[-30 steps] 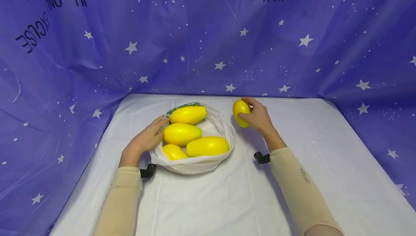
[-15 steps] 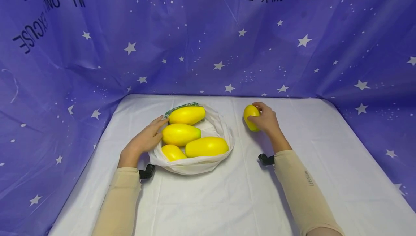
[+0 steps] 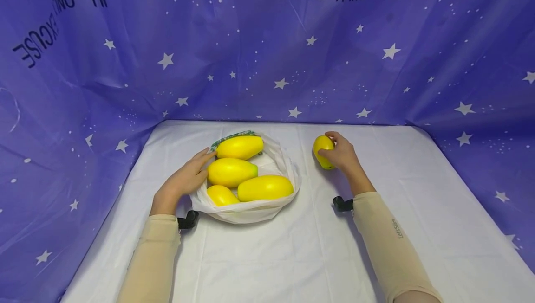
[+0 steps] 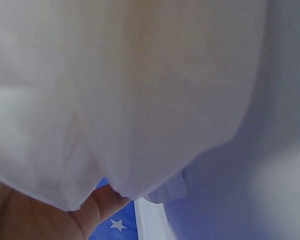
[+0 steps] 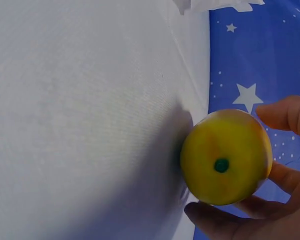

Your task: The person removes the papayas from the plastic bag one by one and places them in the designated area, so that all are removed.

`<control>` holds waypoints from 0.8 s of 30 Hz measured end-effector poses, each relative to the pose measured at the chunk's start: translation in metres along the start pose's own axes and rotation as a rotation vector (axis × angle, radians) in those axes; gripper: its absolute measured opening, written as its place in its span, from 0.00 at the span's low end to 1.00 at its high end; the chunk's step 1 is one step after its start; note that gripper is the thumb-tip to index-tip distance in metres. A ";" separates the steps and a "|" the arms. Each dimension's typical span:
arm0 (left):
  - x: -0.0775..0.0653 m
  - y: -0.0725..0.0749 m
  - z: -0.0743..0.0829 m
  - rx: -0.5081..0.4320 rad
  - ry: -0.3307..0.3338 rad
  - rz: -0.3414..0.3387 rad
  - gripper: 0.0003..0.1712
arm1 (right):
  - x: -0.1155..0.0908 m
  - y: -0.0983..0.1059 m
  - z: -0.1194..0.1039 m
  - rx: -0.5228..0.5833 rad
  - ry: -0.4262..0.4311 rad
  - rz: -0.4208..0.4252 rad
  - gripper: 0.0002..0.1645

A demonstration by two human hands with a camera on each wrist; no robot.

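A white plastic bag (image 3: 246,215) with a green printed patch stands on the table, its mouth spread wide. Several yellow fruits that look like papayas (image 3: 232,172) lie inside it, one with a green tip. My left hand (image 3: 184,180) rests against the bag's left side with fingers stretched along the rim; the left wrist view is mostly filled by the bag (image 4: 155,100). Off to the right of the bag, my right hand (image 3: 343,155) grips another papaya (image 3: 323,152) between thumb and fingers. Its end, with a green stem dot, faces the right wrist camera beside the fingers (image 5: 285,117).
A white cloth covers the table (image 3: 267,266). Behind and on both sides hangs a purple-blue curtain (image 3: 251,52) with white stars and lettering. Black wrist cameras (image 3: 343,204) sit at both wrists.
My right hand carried the papaya a little to the right and slightly nearer, away from the bag, then held still. The left hand and bag stay in place.
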State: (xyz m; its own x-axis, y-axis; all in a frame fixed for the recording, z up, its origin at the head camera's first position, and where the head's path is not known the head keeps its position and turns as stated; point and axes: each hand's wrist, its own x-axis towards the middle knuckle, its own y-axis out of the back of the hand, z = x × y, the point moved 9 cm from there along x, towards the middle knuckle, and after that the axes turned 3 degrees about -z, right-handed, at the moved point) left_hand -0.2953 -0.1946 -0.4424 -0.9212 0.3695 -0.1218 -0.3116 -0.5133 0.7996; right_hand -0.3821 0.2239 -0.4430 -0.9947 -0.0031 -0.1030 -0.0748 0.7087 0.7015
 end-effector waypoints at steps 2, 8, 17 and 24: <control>0.000 0.000 0.000 -0.004 0.001 -0.002 0.33 | -0.002 0.003 -0.002 -0.010 0.007 0.011 0.44; 0.001 0.000 -0.001 -0.002 0.001 0.001 0.32 | -0.007 0.017 -0.018 -0.019 0.077 0.082 0.44; 0.002 0.002 -0.002 0.000 -0.004 0.008 0.33 | -0.016 0.029 -0.067 -0.109 0.313 0.156 0.47; 0.002 0.001 0.000 -0.010 -0.007 0.005 0.33 | -0.032 0.019 -0.093 -0.123 0.411 0.121 0.47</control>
State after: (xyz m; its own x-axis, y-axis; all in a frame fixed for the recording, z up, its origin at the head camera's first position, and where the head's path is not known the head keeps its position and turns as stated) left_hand -0.2977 -0.1945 -0.4416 -0.9211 0.3723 -0.1141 -0.3096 -0.5225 0.7945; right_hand -0.3580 0.1719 -0.3603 -0.9406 -0.2227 0.2564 0.0611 0.6318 0.7727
